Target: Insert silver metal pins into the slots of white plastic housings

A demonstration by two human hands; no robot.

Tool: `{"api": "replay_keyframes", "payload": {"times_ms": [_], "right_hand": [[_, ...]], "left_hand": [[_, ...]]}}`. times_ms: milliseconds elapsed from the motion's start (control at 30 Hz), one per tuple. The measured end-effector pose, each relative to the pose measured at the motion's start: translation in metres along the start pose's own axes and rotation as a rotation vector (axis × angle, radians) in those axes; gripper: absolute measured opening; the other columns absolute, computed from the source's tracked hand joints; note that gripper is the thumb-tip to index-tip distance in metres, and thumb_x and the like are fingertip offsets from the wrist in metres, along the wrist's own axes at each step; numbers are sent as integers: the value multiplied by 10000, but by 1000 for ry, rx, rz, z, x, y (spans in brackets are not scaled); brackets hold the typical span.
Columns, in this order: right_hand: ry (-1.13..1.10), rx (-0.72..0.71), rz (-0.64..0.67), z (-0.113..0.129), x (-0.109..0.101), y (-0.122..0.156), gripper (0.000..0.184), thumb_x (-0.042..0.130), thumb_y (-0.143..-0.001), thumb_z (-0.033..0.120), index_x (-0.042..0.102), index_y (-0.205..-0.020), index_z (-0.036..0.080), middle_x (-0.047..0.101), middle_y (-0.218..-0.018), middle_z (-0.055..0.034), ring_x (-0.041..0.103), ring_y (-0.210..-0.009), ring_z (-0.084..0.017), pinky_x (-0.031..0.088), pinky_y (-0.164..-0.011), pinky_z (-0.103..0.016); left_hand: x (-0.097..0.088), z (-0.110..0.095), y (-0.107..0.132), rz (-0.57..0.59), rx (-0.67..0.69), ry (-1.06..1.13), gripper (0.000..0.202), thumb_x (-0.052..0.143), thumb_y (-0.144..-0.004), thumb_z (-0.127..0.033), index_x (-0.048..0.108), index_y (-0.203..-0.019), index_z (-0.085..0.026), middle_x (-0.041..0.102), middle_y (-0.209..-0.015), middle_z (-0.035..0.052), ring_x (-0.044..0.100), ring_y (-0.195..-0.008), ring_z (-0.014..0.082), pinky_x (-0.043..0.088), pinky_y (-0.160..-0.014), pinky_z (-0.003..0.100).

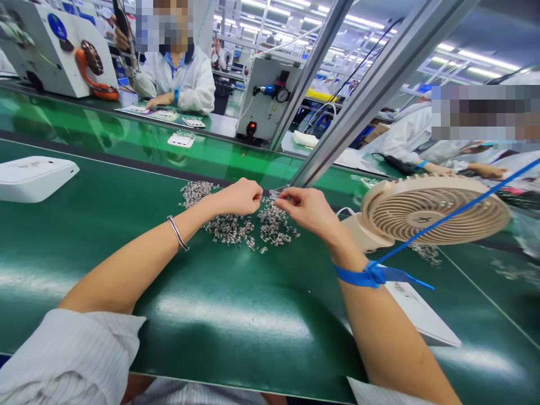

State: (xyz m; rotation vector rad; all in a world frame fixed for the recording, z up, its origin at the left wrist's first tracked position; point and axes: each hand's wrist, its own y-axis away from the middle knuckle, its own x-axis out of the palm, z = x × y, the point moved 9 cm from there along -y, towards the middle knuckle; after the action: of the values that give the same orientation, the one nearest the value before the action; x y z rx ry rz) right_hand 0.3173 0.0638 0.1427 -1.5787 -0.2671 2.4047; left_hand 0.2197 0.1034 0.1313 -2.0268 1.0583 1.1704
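Small silvery metal parts (231,229) lie in loose heaps on the green mat. Over the left heap, my left hand (241,197) is curled closed, its fingertips turned away, so what it holds is hidden. Just to its right, my right hand (304,209) pinches thumb and forefinger together above another heap of metal parts (276,225). Whatever sits between those fingertips is too small to name. The two hands are close together but apart. A blue wrist strap (358,275) is around my right wrist, and a silver bangle (178,233) around my left.
A beige fan (434,211) stands right of my right hand, with the strap's blue cord crossing it. White casings lie at left (37,177) and under my right forearm (422,315). A metal post (367,95) rises behind. Across the green conveyor, a co-worker (181,79) handles circuit boards.
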Motion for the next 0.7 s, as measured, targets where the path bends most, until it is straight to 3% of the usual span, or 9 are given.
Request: {"api": "replay_keyframes", "payload": {"times_ms": [133, 267, 333, 400, 467, 600, 700], "right_hand": [[68, 70, -136, -1, -31, 15, 169, 581, -757, 289, 635, -686, 145, 526, -527, -8, 454, -506, -125, 328, -549, -268], [206, 131, -156, -25, -52, 58, 390, 636, -724, 438, 648, -987, 151, 643, -834, -96, 579, -731, -231, 423, -664, -342], [352, 207, -104, -49, -56, 91, 551, 663, -676, 512, 602, -1110, 177, 613, -1024, -133, 569, -920, -316, 442, -733, -408], [527, 419, -36, -88, -63, 134, 651, 658, -639, 580, 564, -1178, 227, 562, -1123, -140, 543, -979, -386, 445, -737, -484], [610, 648, 27, -126, -71, 178, 676, 578, -668, 647, 556, -1197, 225, 553, -1093, -157, 532, -995, -414, 433, -762, -537], [274, 878, 53, -166, -71, 232, 711, 587, -578, 660, 600, -1100, 177, 604, -1014, -112, 576, -951, -322, 458, -830, -437], [215, 936, 16, -169, -73, 240, 741, 650, -481, 629, 616, -1074, 186, 595, -1047, -114, 551, -1006, -332, 431, -880, -443]], "left_hand": [[-7, -12, 4, -19, 53, -10, 161, 463, -705, -35, 595, -663, -118, 522, -592, 40, 445, -571, 135, 328, -591, 283], [-28, -23, 10, -78, 89, -17, 273, 423, -750, -40, 667, -845, -121, 582, -750, 53, 495, -653, 140, 368, -672, 290], [-43, -27, 16, -143, 108, -9, 400, 381, -776, -59, 651, -1053, -162, 596, -892, 45, 524, -723, 138, 391, -743, 298], [-59, -32, 22, -202, 142, 0, 462, 358, -806, -124, 567, -1212, -196, 595, -950, 26, 545, -768, 134, 411, -800, 302], [-71, -36, 29, -232, 164, -3, 476, 352, -824, -218, 509, -1271, -181, 605, -913, 16, 555, -766, 132, 432, -810, 307], [-100, -47, 46, -345, 207, -36, 503, 349, -807, -331, 518, -1260, -190, 615, -849, -3, 542, -680, 111, 455, -756, 335], [-123, -45, 64, -383, 283, 31, 552, 339, -802, -383, 505, -1270, -144, 595, -1006, 21, 523, -966, 235, 361, -894, 418]]}}
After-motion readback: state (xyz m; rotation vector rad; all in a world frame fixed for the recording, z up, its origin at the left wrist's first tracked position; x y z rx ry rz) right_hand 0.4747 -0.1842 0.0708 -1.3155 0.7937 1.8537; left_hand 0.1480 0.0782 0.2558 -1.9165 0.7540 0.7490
